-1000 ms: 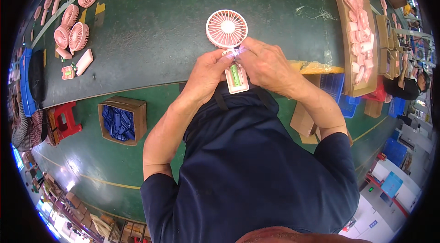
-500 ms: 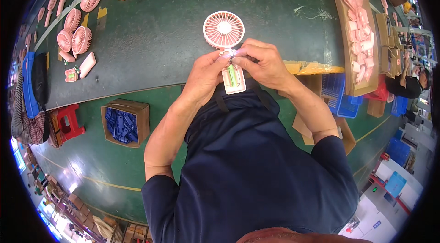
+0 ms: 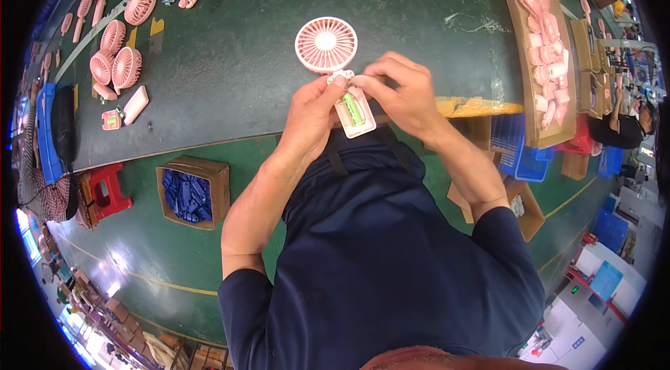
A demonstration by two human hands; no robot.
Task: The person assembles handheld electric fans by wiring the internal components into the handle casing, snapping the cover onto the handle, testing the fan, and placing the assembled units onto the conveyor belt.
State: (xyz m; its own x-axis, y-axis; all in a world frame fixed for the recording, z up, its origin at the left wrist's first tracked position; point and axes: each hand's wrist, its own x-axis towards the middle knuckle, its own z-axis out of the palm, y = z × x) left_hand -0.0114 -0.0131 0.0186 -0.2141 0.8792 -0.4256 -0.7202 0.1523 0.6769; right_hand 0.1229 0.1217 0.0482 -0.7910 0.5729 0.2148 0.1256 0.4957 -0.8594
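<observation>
A pink handheld fan (image 3: pixel 326 44) lies at the near edge of the dark green table, its round grille pointing away from me. Its handle is uncovered, showing a green battery (image 3: pixel 353 110) and thin wires inside. My left hand (image 3: pixel 314 106) grips the handle near the neck, thumb on top. At the neck's right side, my right hand (image 3: pixel 399 87) has thumb and index finger pinched together close to the wires. Whatever lies between those fingertips is too small to make out.
Several pink fans (image 3: pixel 126 67) and an open handle piece (image 3: pixel 112 119) lie at the left of the table (image 3: pixel 230 56). A cardboard tray (image 3: pixel 534 134) of pink parts stands at the right. Below the edge are a box of blue parts (image 3: pixel 187 195) and a red stool (image 3: pixel 110 189).
The fan's head has swung slightly left and its handle end slightly right, so it now lies tilted. My right fingers have drawn back a little from the left thumb.
</observation>
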